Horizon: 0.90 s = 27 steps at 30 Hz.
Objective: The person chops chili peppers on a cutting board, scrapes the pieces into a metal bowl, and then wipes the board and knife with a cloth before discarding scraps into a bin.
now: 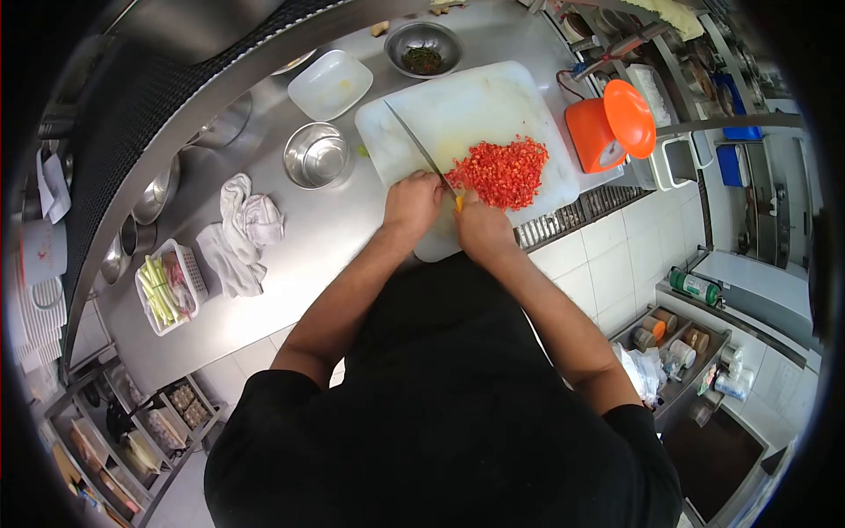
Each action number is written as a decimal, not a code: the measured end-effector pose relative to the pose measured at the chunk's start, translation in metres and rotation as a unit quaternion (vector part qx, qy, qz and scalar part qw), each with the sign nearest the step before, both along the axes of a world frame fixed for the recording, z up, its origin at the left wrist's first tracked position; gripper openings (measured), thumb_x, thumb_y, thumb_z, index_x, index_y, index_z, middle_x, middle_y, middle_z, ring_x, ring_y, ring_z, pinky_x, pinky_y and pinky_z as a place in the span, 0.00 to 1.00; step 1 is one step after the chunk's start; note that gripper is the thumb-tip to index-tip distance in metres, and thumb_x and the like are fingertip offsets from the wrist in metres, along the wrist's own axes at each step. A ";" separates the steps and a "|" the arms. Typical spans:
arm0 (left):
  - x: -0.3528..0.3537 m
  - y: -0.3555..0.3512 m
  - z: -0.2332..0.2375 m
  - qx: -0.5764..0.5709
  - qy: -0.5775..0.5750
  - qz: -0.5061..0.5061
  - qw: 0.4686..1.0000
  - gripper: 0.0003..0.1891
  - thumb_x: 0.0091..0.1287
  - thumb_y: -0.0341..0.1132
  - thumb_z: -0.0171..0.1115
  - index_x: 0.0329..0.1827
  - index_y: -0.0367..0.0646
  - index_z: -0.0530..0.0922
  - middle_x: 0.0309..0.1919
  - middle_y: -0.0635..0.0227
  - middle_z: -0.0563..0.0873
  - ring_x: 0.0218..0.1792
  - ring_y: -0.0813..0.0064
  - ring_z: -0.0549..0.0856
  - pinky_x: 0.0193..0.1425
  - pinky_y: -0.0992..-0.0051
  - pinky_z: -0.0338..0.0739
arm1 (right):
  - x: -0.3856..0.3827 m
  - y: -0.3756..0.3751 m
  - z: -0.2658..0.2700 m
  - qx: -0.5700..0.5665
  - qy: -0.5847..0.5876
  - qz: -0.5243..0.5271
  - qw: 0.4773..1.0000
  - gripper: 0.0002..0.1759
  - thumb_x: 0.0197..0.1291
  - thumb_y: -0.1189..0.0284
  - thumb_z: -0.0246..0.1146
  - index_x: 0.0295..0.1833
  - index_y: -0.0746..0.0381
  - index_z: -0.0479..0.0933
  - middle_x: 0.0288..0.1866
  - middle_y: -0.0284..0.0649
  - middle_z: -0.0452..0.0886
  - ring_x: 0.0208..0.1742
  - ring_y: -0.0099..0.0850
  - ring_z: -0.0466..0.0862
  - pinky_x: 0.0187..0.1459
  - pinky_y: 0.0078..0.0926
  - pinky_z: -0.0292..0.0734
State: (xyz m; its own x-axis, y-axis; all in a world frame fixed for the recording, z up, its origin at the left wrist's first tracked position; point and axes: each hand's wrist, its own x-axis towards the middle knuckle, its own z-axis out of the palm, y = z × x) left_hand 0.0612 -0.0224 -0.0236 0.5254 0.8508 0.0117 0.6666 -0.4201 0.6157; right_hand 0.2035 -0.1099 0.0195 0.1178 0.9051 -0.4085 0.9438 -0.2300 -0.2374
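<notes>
A knife (410, 132) with a yellow handle lies slantwise over the white cutting board (475, 92), its tip toward the upper left. My right hand (483, 226) is closed around the handle. Close by, my left hand (414, 204) is curled beside the blade near the handle end; whatever its fingers hold, if anything, is hidden. A pile of chopped red chili (503, 174) spreads over the right half of the board, touching the blade's lower end.
Beside the board stand an empty steel bowl (317, 156), a white dish (331, 85) and a bowl of dark green bits (422, 50). An orange scale (607, 128) sits to the right. Farther left are cloths (238, 242) and a basket of celery (172, 289).
</notes>
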 end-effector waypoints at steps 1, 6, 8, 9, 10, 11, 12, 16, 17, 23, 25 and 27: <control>0.001 0.000 0.000 -0.003 -0.002 -0.002 1.000 0.04 0.68 0.33 0.69 0.40 0.43 0.87 0.40 0.57 0.90 0.42 0.51 0.89 0.48 0.54 0.85 | 0.000 0.002 -0.001 -0.009 -0.001 -0.010 1.000 0.20 0.78 0.63 0.59 0.57 0.72 0.69 0.41 0.59 0.90 0.45 0.54 0.93 0.48 0.49 0.89; -0.001 0.000 0.004 -0.017 0.001 -0.004 1.000 0.04 0.69 0.33 0.68 0.40 0.43 0.88 0.40 0.57 0.90 0.43 0.50 0.89 0.49 0.53 0.85 | 0.003 0.009 0.016 -0.041 0.024 -0.025 0.999 0.20 0.78 0.63 0.59 0.60 0.71 0.70 0.44 0.58 0.91 0.48 0.53 0.93 0.51 0.49 0.88; -0.002 -0.001 0.001 -0.013 -0.003 -0.002 1.000 0.04 0.68 0.32 0.67 0.40 0.43 0.88 0.40 0.57 0.90 0.43 0.50 0.90 0.49 0.53 0.85 | 0.002 0.009 0.025 -0.040 0.028 -0.025 0.998 0.21 0.78 0.63 0.59 0.59 0.72 0.70 0.44 0.59 0.91 0.48 0.54 0.93 0.51 0.49 0.88; -0.003 -0.001 0.001 -0.011 -0.006 0.000 1.000 0.04 0.68 0.32 0.67 0.41 0.43 0.88 0.40 0.57 0.90 0.43 0.50 0.90 0.50 0.53 0.85 | 0.002 0.010 0.029 -0.040 0.030 -0.023 0.998 0.21 0.78 0.63 0.59 0.59 0.72 0.71 0.44 0.59 0.91 0.48 0.54 0.93 0.51 0.49 0.88; -0.004 -0.001 0.001 -0.008 -0.007 0.003 1.000 0.04 0.68 0.32 0.67 0.40 0.42 0.87 0.40 0.56 0.90 0.43 0.49 0.90 0.50 0.53 0.86 | 0.000 0.010 0.033 -0.040 0.027 -0.020 0.999 0.21 0.78 0.63 0.59 0.59 0.72 0.71 0.44 0.59 0.91 0.49 0.53 0.93 0.51 0.49 0.88; -0.004 -0.002 0.001 -0.005 -0.008 0.004 1.000 0.05 0.69 0.32 0.66 0.40 0.42 0.87 0.40 0.55 0.89 0.42 0.49 0.90 0.50 0.52 0.86 | -0.001 0.008 0.038 -0.041 0.023 -0.019 0.999 0.21 0.78 0.64 0.59 0.59 0.73 0.71 0.45 0.59 0.91 0.49 0.53 0.93 0.51 0.49 0.88; -0.003 -0.002 0.002 -0.003 -0.010 0.004 1.000 0.05 0.69 0.32 0.66 0.40 0.41 0.86 0.40 0.54 0.89 0.42 0.48 0.90 0.50 0.52 0.86 | -0.002 0.006 0.041 -0.042 0.019 -0.019 0.999 0.21 0.78 0.64 0.59 0.58 0.73 0.71 0.45 0.59 0.90 0.49 0.53 0.93 0.51 0.48 0.88; -0.001 -0.001 0.006 -0.010 -0.007 0.005 1.000 0.05 0.68 0.31 0.66 0.40 0.40 0.86 0.41 0.54 0.89 0.42 0.48 0.90 0.50 0.52 0.86 | -0.005 -0.004 0.029 -0.031 0.010 -0.017 0.999 0.20 0.78 0.64 0.59 0.58 0.73 0.71 0.45 0.59 0.90 0.49 0.52 0.93 0.51 0.47 0.88; -0.001 -0.001 0.007 -0.009 -0.009 0.002 1.000 0.05 0.68 0.31 0.66 0.40 0.40 0.86 0.41 0.54 0.89 0.42 0.48 0.90 0.49 0.52 0.86 | -0.005 -0.005 0.023 -0.031 0.006 -0.017 0.999 0.20 0.78 0.64 0.59 0.58 0.73 0.71 0.46 0.58 0.90 0.49 0.51 0.93 0.51 0.46 0.88; -0.001 -0.002 -0.002 0.006 -0.017 0.006 1.000 0.03 0.66 0.30 0.67 0.39 0.42 0.86 0.39 0.56 0.89 0.42 0.49 0.89 0.48 0.53 0.86 | -0.006 -0.001 0.014 -0.042 0.005 -0.022 0.999 0.20 0.78 0.63 0.59 0.58 0.73 0.70 0.45 0.57 0.91 0.48 0.51 0.93 0.51 0.46 0.88; 0.000 -0.001 -0.001 0.008 -0.017 0.007 1.000 0.03 0.66 0.30 0.67 0.39 0.42 0.86 0.39 0.56 0.89 0.41 0.50 0.89 0.48 0.53 0.86 | -0.004 0.005 0.012 -0.034 0.006 -0.023 0.999 0.21 0.78 0.63 0.59 0.58 0.72 0.70 0.44 0.57 0.91 0.47 0.52 0.93 0.50 0.47 0.88; -0.001 -0.003 0.000 0.007 -0.009 0.006 1.000 0.03 0.66 0.29 0.67 0.39 0.42 0.86 0.40 0.57 0.89 0.41 0.50 0.89 0.48 0.53 0.86 | -0.004 0.006 0.011 -0.026 0.001 -0.019 0.999 0.21 0.78 0.62 0.59 0.57 0.72 0.70 0.44 0.57 0.91 0.47 0.53 0.93 0.50 0.48 0.88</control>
State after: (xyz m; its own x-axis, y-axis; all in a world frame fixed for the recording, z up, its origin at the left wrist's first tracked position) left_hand 0.0602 -0.0258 -0.0237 0.5141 0.8571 0.0324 0.6610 -0.4199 0.6219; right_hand 0.1990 -0.1039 0.0305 0.1514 0.8771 -0.4559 0.9334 -0.2786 -0.2262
